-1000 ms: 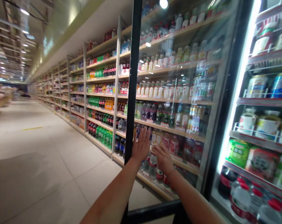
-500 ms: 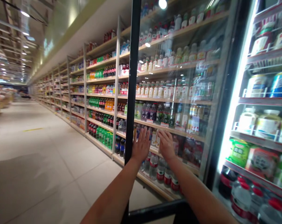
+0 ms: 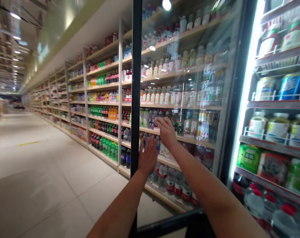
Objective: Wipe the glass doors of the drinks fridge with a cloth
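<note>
A glass door [image 3: 159, 77] in a black frame [image 3: 136, 99] stands swung out in front of me. My left hand [image 3: 147, 158] lies flat against the lower part of the pane, close to the frame's left upright, its fingers stretched out. Higher and to the right, my right hand [image 3: 166, 131] is at the glass with its fingers bent and pressed together. Whatever it may hold is hidden by the fingers. Behind the pane, shelves of bottled drinks [image 3: 162, 96] show through.
Right of the door is a lit cooler with cans [image 3: 290, 86], white-capped bottles [image 3: 277, 127], a green pack [image 3: 248, 157] and red-capped bottles [image 3: 255, 201]. Long shelves of drinks [image 3: 104, 112] run away on the left beside a pale tiled floor [image 3: 53, 185].
My right hand has moved up and slightly left across the glass. My left hand stays flat by the frame. The whole view has shifted a little.
</note>
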Available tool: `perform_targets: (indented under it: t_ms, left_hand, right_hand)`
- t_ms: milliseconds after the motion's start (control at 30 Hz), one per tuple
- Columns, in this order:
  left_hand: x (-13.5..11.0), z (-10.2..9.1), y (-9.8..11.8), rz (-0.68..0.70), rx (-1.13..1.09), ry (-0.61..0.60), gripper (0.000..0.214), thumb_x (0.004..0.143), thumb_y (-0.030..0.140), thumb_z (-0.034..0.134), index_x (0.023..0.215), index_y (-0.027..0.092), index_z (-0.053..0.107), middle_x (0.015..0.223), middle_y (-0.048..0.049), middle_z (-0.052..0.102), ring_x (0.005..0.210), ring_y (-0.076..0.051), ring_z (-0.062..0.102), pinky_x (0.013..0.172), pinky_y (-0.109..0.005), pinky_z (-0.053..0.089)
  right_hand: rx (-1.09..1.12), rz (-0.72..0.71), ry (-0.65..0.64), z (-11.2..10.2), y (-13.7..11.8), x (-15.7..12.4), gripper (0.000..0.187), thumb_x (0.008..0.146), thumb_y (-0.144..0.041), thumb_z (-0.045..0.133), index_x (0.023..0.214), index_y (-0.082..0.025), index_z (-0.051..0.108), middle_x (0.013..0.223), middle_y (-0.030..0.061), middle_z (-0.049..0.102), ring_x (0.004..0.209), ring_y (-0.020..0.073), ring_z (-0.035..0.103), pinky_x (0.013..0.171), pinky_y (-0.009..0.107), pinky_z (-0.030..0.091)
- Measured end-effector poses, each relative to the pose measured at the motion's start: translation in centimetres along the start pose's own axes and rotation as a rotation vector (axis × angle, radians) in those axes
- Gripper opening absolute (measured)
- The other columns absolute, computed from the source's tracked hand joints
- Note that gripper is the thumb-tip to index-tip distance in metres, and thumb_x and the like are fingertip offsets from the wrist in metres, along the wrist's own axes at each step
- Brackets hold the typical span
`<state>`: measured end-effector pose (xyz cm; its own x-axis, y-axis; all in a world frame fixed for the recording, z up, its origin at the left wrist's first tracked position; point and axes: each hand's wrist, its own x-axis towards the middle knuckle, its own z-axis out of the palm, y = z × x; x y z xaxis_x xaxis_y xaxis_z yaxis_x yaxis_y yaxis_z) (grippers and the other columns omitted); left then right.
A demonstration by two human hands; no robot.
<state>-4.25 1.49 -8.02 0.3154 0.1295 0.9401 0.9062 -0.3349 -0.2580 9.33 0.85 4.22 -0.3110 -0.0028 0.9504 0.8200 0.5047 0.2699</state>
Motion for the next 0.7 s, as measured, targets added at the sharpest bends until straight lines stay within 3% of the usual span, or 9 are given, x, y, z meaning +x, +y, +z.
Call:
perform_targets:
  t_ms: [167, 267, 467, 633, 700]
  left_hand:
    - [-0.3, 0.5, -0.2, 0.026, -0.019, -0.002, 0.045, 0.099, 0.022, 0.051, 0.141, 0.005, 0.053, 0.153, -0.0221, 0.038, 0.151, -0.031, 0.02, 0.126, -0.055, 0.012]
    - [-0.4, 0.6, -0.3, 0.028, -0.024, 0.001, 0.044, 0.099, 0.022, 0.052, 0.139, 0.005, 0.055, 0.152, -0.0217, 0.04, 0.151, -0.031, 0.021, 0.127, -0.054, 0.011]
    - [-0.1, 0.3, -0.1, -0.007, -0.036, 0.001, 0.058, 0.101, 0.023, 0.047, 0.155, 0.009, 0.031, 0.16, -0.0174, 0.025, 0.152, -0.028, 0.015, 0.127, -0.054, 0.009]
    - [-0.1, 0.1, 0.0, -0.012, -0.046, -0.005, 0.061, 0.102, 0.021, 0.045, 0.158, 0.012, 0.023, 0.16, -0.0162, 0.023, 0.152, -0.028, 0.016, 0.127, -0.054, 0.012]
    - [-0.1, 0.1, 0.0, -0.013, -0.05, -0.009, 0.062, 0.102, 0.021, 0.045, 0.158, 0.012, 0.022, 0.16, -0.0159, 0.024, 0.152, -0.028, 0.018, 0.126, -0.054, 0.013]
  right_hand:
    - [0.001, -0.21, -0.181, 0.4, -2.2, 0.5, 0.04, 0.095, -0.013, 0.048, 0.131, -0.017, 0.065, 0.134, 0.0078, 0.065, 0.124, 0.0224, 0.052, 0.118, 0.044, 0.041]
    - [0.016, -0.286, -0.241, 0.4, -2.2, 0.5, 0.036, 0.097, -0.017, 0.05, 0.13, -0.017, 0.066, 0.133, 0.0075, 0.065, 0.125, 0.0212, 0.051, 0.119, 0.043, 0.04]
    - [-0.043, -0.099, -0.046, -0.2, -0.2, 0.1, 0.04, 0.096, -0.011, 0.045, 0.13, -0.016, 0.066, 0.133, 0.009, 0.066, 0.124, 0.0223, 0.052, 0.12, 0.046, 0.039]
    - [-0.015, -0.143, -0.082, -0.7, 0.6, -1.8, 0.045, 0.095, -0.01, 0.042, 0.133, -0.02, 0.064, 0.133, 0.0063, 0.066, 0.126, 0.0207, 0.052, 0.119, 0.045, 0.042]
    - [0.0, -0.09, -0.062, -0.7, 1.0, -2.5, 0.047, 0.094, -0.008, 0.042, 0.135, -0.021, 0.062, 0.133, 0.0075, 0.066, 0.128, 0.0209, 0.051, 0.118, 0.046, 0.042]
